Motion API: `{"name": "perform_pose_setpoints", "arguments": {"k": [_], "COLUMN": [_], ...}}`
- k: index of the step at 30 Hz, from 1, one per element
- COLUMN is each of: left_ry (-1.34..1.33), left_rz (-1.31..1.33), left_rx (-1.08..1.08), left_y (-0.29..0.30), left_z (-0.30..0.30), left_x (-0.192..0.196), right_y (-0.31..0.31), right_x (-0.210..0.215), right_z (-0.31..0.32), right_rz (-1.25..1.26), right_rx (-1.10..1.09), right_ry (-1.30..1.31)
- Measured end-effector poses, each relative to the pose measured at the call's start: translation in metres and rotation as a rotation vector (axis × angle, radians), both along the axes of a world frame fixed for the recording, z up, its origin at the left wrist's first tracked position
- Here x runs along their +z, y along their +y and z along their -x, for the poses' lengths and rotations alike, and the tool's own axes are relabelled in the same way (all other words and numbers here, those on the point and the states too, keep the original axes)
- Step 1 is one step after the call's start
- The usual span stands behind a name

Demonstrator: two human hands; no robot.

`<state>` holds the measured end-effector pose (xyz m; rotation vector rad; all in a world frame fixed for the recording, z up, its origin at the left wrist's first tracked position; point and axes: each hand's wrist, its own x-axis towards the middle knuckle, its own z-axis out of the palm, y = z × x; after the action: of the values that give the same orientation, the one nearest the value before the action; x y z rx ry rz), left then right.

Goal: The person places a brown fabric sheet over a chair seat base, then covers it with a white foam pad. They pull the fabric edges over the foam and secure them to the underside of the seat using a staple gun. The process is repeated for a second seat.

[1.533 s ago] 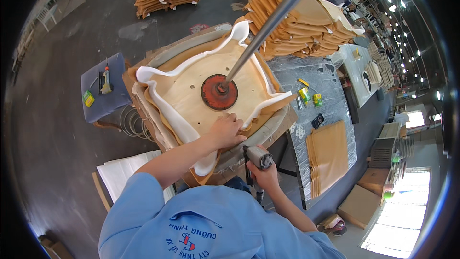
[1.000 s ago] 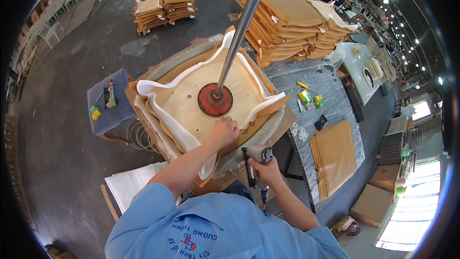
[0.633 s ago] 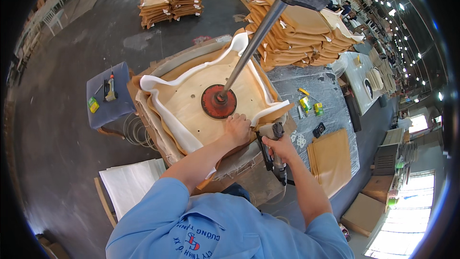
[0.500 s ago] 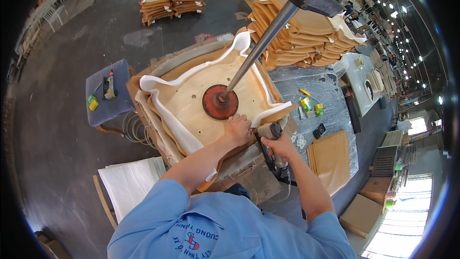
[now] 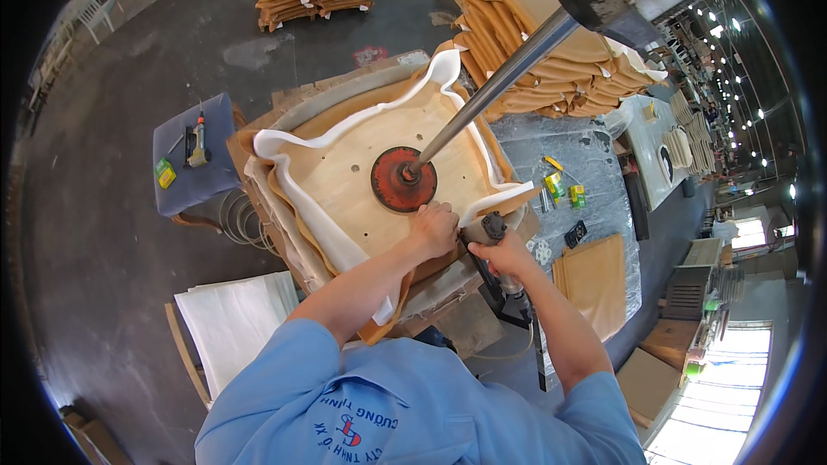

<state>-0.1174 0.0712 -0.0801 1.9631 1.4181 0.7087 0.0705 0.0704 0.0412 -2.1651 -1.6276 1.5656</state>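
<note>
A wooden seat panel (image 5: pixel 332 194) lies underside up, with white foam padding (image 5: pixel 301 228) and a tan cover (image 5: pixel 379 96) standing up round its edges. A red round press plate (image 5: pixel 388 194) on a metal rod (image 5: pixel 508 73) bears down on the panel's middle. At the near edge, my left hand (image 5: pixel 436 229) is closed over the folded cover, fingers curled, with the gripped part mostly hidden. Just to its right, my right hand (image 5: pixel 508 258) grips a staple gun (image 5: pixel 482 229), its nose close to the left fingers at the panel's edge. An air hose trails below the gun.
Left, a blue padded stool (image 5: pixel 196 181) carries another staple gun (image 5: pixel 199 148) and a yellow-green box (image 5: pixel 164 173). Tan covers (image 5: pixel 551 52) are piled far right. A plastic-wrapped table (image 5: pixel 594 198) holds small boxes and folded tan sheets (image 5: pixel 593 280). White sheets (image 5: pixel 237 319) lie lower left.
The view has shifted slightly, moving the panel and press a little right in the picture. The staple gun's nose has come nearer my left hand, which still holds the near edge.
</note>
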Motion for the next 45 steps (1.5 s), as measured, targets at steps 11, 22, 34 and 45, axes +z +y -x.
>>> {"name": "perform_pose_setpoints", "arguments": {"k": [11,22,34,45], "left_ry": [0.074,0.191,0.270,0.230], "left_rz": [0.253,-0.267,-0.114,-0.070], "left_rx": [0.072,0.013,0.094,0.048], "left_y": [-0.078,-0.145,-0.131,-0.094], "left_z": [0.232,0.136,0.042,-0.006], "left_x": [0.076,0.014,0.015,0.007], "right_y": [-0.070,-0.079,-0.152,-0.109], "right_x": [-0.030,0.027,-0.045,-0.033], "right_z": [-0.017,-0.051,-0.031,-0.050], "right_rz": [-0.610,-0.571,-0.231,-0.125], "right_rx": [0.142,-0.171,-0.276,-0.136], "right_ry": [0.019,0.322,0.589,0.431]}}
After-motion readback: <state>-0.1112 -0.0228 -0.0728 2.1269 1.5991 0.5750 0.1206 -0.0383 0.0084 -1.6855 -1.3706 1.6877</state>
